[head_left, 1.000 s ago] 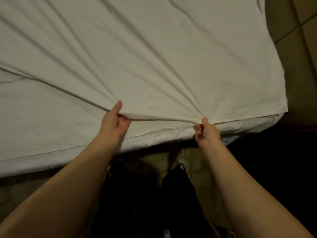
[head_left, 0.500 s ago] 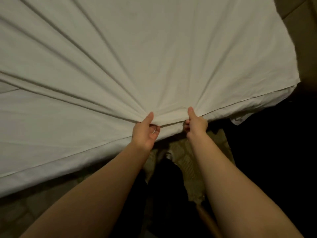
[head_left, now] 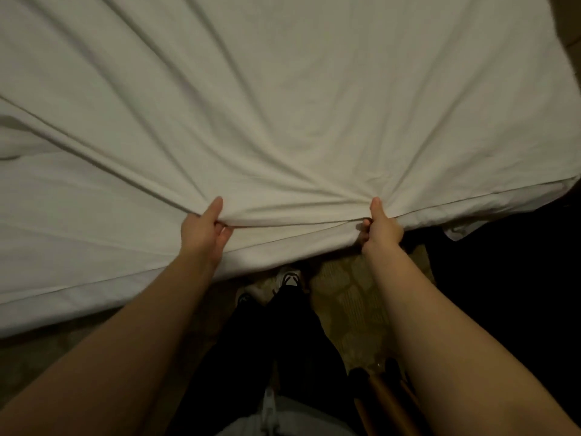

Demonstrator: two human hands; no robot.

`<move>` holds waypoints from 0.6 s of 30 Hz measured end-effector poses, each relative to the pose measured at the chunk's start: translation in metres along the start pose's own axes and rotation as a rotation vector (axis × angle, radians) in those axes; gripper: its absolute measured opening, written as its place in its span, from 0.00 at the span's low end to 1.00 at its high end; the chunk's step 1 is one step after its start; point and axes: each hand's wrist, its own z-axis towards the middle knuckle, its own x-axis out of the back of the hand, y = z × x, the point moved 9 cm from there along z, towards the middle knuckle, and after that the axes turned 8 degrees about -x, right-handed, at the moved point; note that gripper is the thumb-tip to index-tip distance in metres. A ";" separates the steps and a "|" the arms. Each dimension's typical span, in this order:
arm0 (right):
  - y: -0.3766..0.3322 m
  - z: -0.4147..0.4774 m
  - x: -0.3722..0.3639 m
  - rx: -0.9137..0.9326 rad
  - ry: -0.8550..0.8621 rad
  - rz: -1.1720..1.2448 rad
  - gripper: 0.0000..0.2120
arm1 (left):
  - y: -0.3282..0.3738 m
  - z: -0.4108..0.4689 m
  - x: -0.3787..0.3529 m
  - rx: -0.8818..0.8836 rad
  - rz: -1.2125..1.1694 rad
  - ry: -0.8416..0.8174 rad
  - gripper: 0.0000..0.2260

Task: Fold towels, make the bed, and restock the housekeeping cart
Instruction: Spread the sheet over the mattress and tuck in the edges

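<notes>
A white bed sheet [head_left: 283, 105] covers the bed and fills most of the view. Long creases run from its far side down to my hands. My left hand [head_left: 204, 231] grips the sheet's near hem, thumb on top and fingers curled under. My right hand [head_left: 382, 229] grips the same hem a short way to the right, thumb up. Between the two hands the hem is pulled into a shallow fold. Under it lies a second white layer [head_left: 94, 272] with a stitched border. The sheet's near right corner [head_left: 456, 232] hangs over the bed's edge.
I stand at the bed's near edge on a patterned carpet [head_left: 352, 297]. My dark trousers and a white shoe [head_left: 287, 278] show below the hem. The area to the right of the bed is dark. A brown object [head_left: 386, 401] sits low by my right forearm.
My hands, close together half a second ago, have spread apart along the hem while still gripping it. The creases now fan toward two points instead of one.
</notes>
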 end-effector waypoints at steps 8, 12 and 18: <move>0.081 -0.062 -0.070 -0.129 -0.318 -0.219 0.11 | -0.012 -0.007 0.019 -0.063 0.087 0.050 0.11; 0.109 -0.083 -0.091 -0.012 -0.252 -0.293 0.12 | -0.026 -0.018 0.033 -0.020 0.117 0.092 0.01; 0.102 -0.082 -0.071 0.194 -0.047 -0.273 0.15 | -0.001 -0.007 0.022 0.251 -0.182 -0.083 0.13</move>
